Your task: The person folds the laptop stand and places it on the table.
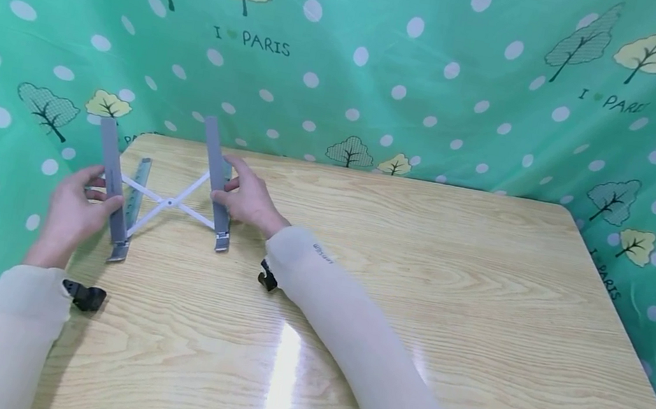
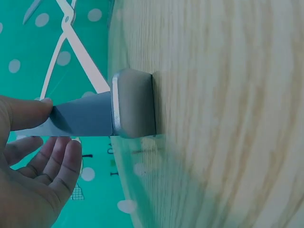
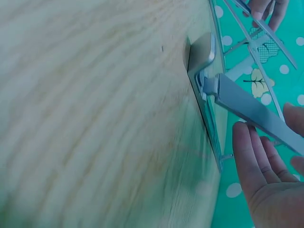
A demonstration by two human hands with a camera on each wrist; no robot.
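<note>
A grey folding laptop stand (image 1: pixel 170 203) stands spread on the table's left part, its thin struts crossing in an X. My left hand (image 1: pixel 72 212) holds the left sloping bar (image 1: pixel 111 165), with the thumb on one side and the fingers on the other. The right sloping bar (image 1: pixel 214 154) is held by my right hand (image 1: pixel 253 202) in the same way. Low in the left wrist view, the lipped front foot (image 2: pixel 135 103) sits at the tabletop. Another lipped end (image 3: pixel 202 54) shows beside the right bar in the right wrist view.
The wood-grain table (image 1: pixel 446 307) stretches to the right of the stand. A green dotted cloth (image 1: pixel 390 44) with printed trees hangs behind and along the sides. Small black wrist cameras (image 1: pixel 86 296) sit at both cuffs, and light glares off the tabletop.
</note>
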